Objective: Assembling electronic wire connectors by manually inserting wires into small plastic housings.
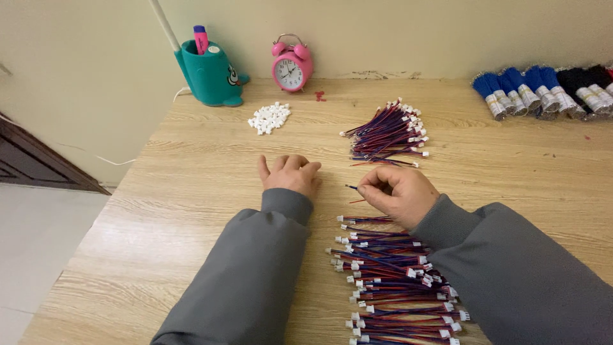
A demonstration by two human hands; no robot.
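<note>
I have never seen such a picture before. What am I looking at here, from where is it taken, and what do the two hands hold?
There is no machine here. A camera worn on a person's head looks down at that person's own two bare hands, in grey sleeves, over a wooden table.

The left hand rests loosely curled on the table and holds nothing. The right hand pinches a thin red and blue wire between its fingertips.

Near the person lies a pile of wires with white plugs. A second bundle of wires lies further away, beside a small heap of white plastic connectors. At the wall stand a teal pen holder and a pink alarm clock. Blue and black wire bundles lie far right.
</note>
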